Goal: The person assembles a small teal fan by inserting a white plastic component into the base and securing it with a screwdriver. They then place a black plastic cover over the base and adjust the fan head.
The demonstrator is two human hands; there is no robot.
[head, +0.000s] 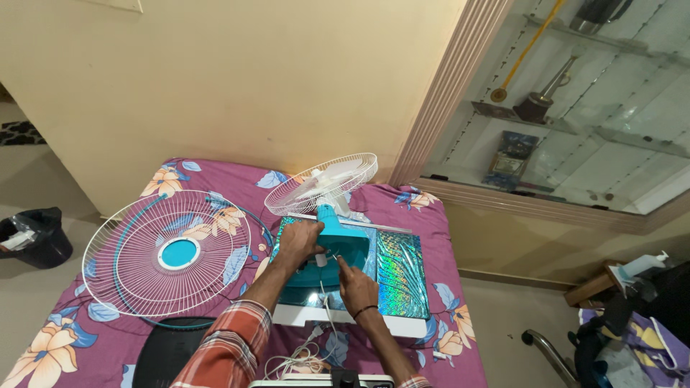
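Plainly, what stands before me:
Fan body: one teal fan motor housing [336, 244] lies tipped on its side near the middle of the bed [431, 215], over a white base with a shiny holographic panel [401, 276]; lying down, its back faces the person and stays put.
Left hand: the left hand [298, 243] wraps over the housing from the left, its grip closed on the teal shell, seemingly to steady it.
Right hand: the right hand [357, 287] sits at the housing's near side, fingers pinched narrow as if on a small part; what they pinch I cannot tell.
Rear guard: one white wire guard [321, 183] remains on the fan's far end, tilted up toward the bed's far edge by the wall.
Loose guard: one larger white wire grille with a teal hub [167, 253] lies flat toward the bed's left edge, well apart from the hands.
Cord: one white cable [305, 352] trails loosely to the near edge.
Count: two guards, one housing, one base, one cord.
Beyond the bed: one black bin [36, 236] on the floor at left.
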